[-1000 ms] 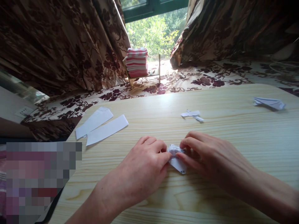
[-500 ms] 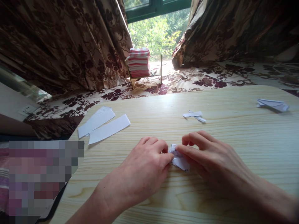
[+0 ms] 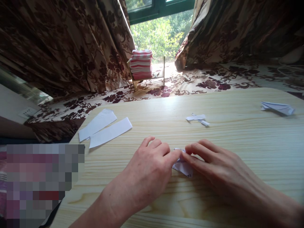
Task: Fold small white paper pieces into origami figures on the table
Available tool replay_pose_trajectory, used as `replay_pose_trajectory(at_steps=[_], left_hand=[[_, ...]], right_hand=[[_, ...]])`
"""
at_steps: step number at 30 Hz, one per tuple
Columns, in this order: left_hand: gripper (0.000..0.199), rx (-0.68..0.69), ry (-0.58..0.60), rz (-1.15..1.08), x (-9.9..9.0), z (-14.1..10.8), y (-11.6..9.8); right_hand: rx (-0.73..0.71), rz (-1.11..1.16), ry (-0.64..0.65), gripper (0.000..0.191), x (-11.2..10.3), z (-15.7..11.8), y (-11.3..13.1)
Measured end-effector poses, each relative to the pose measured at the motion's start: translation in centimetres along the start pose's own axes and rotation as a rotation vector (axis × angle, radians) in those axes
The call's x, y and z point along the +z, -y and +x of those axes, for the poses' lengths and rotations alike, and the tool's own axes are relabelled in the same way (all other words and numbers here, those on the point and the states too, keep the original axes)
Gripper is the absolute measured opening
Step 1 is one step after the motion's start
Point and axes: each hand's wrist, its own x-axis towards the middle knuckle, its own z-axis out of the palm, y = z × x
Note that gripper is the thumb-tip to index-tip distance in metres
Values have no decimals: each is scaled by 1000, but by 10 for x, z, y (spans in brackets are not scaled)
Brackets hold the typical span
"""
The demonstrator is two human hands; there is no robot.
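Observation:
A small folded white paper [image 3: 183,168] with a bit of dark print at its lower corner lies on the pale wooden table [image 3: 163,126], between my two hands. My left hand [image 3: 152,167] grips it from the left, with the index finger across its upper part. From the right, my right hand [image 3: 211,158] pinches the same paper, its fingertips meeting those of the left. The fingers cover the middle and upper part of the paper.
Two white paper strips [image 3: 110,132] lie at the table's left. Small folded scraps [image 3: 197,119] are beyond my hands, and a folded paper piece [image 3: 277,108] is at the far right. A stack of pink and white cloths [image 3: 142,64] stands on a small rack by the window.
My left index finger has moved right, over the paper's upper part, to the right fingertips. The right hand has shifted slightly down, and less of the paper shows.

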Motion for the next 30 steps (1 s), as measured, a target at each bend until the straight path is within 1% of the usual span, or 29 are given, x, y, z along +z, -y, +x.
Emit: replay_pose_trajectory(at_steps=[2, 4, 6, 8, 10, 12, 15, 18, 19, 22, 23, 26, 30], left_hand=[[22, -11, 10, 28, 2, 0, 0], [23, -24, 8, 38, 3, 0, 0], [23, -31, 5, 30, 3, -1, 0], [23, -33, 2, 10, 3, -1, 1], [23, -40, -22, -23, 3, 0, 2], [22, -62, -68, -82, 4, 2, 3], [17, -158, -147, -188, 4, 5, 0], [25, -263, -165, -211, 7, 8, -4], [23, -288, -161, -201, 8, 9, -6], [7, -339, -194, -168, 13, 14, -9], [6, -351, -210, -160, 15, 15, -10], [12, -388, -233, -161, 15, 20, -12], [20, -468, -205, -228, 7, 27, -10]], right_hand=[[3, 1, -6, 24, -1, -1, 0], [36, 33, -30, 24, -2, -2, -2], [105, 85, -65, 22, -2, -3, -4], [204, 119, -100, 20, -2, -5, -7], [293, 127, -102, 19, 0, -5, -8], [342, 125, -73, 19, 2, -5, -9], [375, 148, -33, 15, 4, -2, -7], [402, 182, -18, 12, 4, 1, -5], [404, 185, -17, 11, 4, 3, -5], [401, 183, -21, 9, 3, 6, -3], [396, 181, -27, 10, 3, 7, -2], [377, 153, -43, 10, 4, 11, -5], [370, 100, -68, 15, 8, 20, -13]])
